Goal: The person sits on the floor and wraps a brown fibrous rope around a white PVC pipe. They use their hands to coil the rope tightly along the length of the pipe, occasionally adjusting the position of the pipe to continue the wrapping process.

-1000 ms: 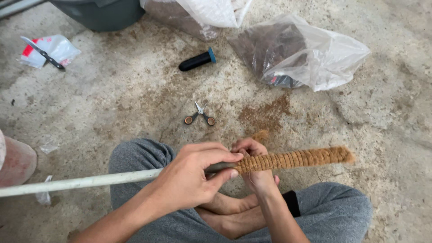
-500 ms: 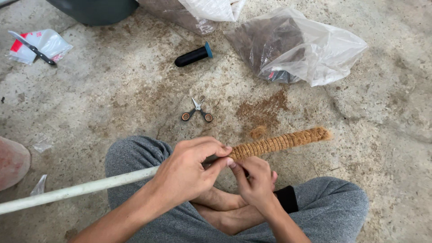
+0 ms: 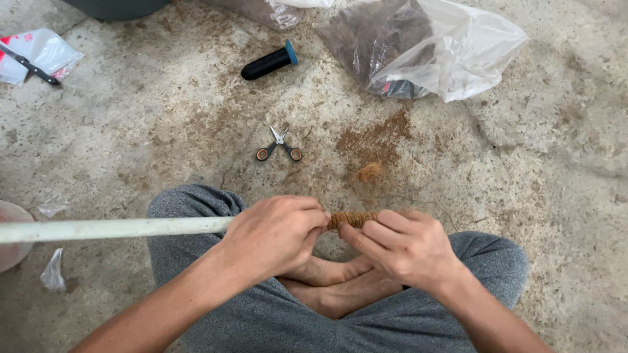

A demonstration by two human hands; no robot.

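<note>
The white pipe [image 3: 111,229] lies level across the person's lap, over the crossed legs, its bare length running off to the left edge while the end wound in brown fibre cord [image 3: 352,219] sits right between the two hands. The left hand [image 3: 275,235] is clenched around the pipe just where the winding begins, which looks like a way to keep it from rolling; the right hand [image 3: 405,245] is closed over the wrapped end, fingers curled on top, so most of the winding is hidden and only a short stretch shows in the gap. Resting the pipe on the knees seems to keep it steady and close. On the concrete floor [image 3: 556,196] just ahead lie small scissors [image 3: 279,145], near a loose tuft of fibre [image 3: 368,172]; further off are a black cylinder with a blue cap [image 3: 269,61] and a clear plastic bag of brown fibre [image 3: 418,49], all within reach.
</note>
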